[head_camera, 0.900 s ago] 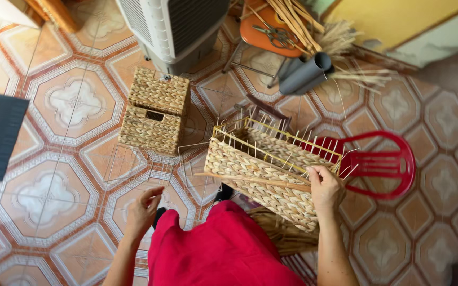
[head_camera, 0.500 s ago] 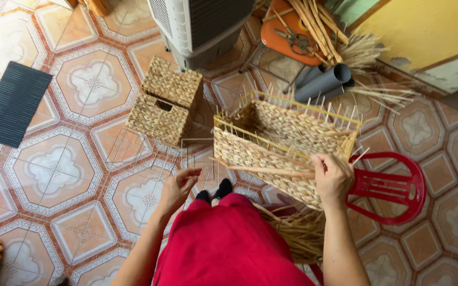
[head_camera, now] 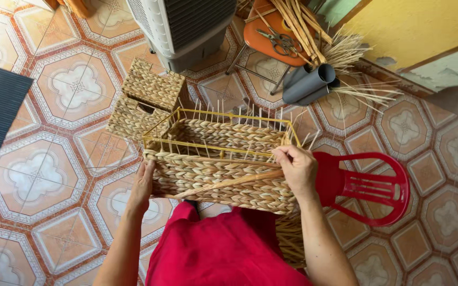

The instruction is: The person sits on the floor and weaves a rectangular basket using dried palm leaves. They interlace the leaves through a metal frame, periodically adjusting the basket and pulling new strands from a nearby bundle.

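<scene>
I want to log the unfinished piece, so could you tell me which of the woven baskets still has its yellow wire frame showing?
The large rectangular basket held between the left hand and right hand: its yellow rim and upright stakes are exposed. The smaller basket behind it on the floor is fully woven.

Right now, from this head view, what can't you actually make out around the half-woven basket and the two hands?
- Near wall's lower part of the rectangular half-woven straw basket on a yellow wire frame: hidden by the red garment.
- Left hand palm and right hand fingertips: pressed against the weave.
- Grey ribbed fan unit: top cut off by the upper edge.
- Red plastic chair: near part behind the right forearm.
- Scissors on the orange stool: too small for detail.
</scene>
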